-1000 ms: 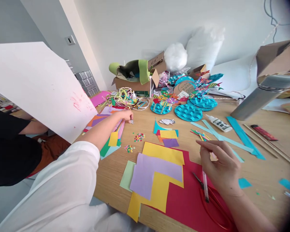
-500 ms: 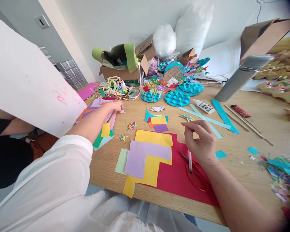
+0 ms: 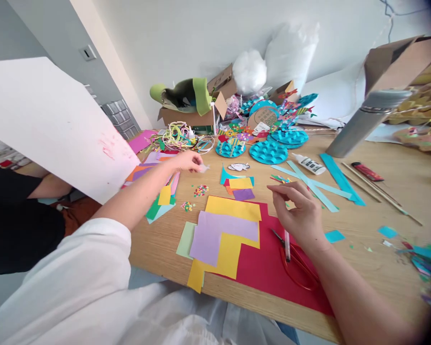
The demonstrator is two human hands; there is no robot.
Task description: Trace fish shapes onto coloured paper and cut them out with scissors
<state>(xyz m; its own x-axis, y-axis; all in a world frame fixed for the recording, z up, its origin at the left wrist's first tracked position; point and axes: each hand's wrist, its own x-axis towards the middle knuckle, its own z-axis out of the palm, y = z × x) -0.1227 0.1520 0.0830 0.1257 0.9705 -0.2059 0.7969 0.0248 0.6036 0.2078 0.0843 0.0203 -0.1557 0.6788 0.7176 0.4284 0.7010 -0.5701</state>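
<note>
My left hand (image 3: 189,162) is closed in a pinch over the far left of the table, a small whitish translucent piece (image 3: 203,168) at its fingertips. To its right lies a white fish cutout (image 3: 239,166) with dark outlines. My right hand (image 3: 301,211) hovers above the red paper (image 3: 262,282), thumb and forefinger nearly together; whatever they hold, if anything, cannot be made out. Below that hand lie red-handled scissors (image 3: 298,266) and a pen (image 3: 287,247). Yellow paper (image 3: 232,258) and lilac paper (image 3: 206,239) overlap the red sheet.
Paper dots (image 3: 201,190) form small piles mid-table. A glue bottle (image 3: 311,164), blue strips (image 3: 341,177) and a grey flask (image 3: 366,122) stand or lie at the right. Blue egg-tray discs (image 3: 268,152) sit behind. A white board (image 3: 57,124) leans at left, beside another person's arm (image 3: 50,184).
My left hand has moved rightward from the paper strips, carrying the small whitish piece toward the fish cutout. My right hand keeps nearly the same pose. The whole view has shifted slightly.
</note>
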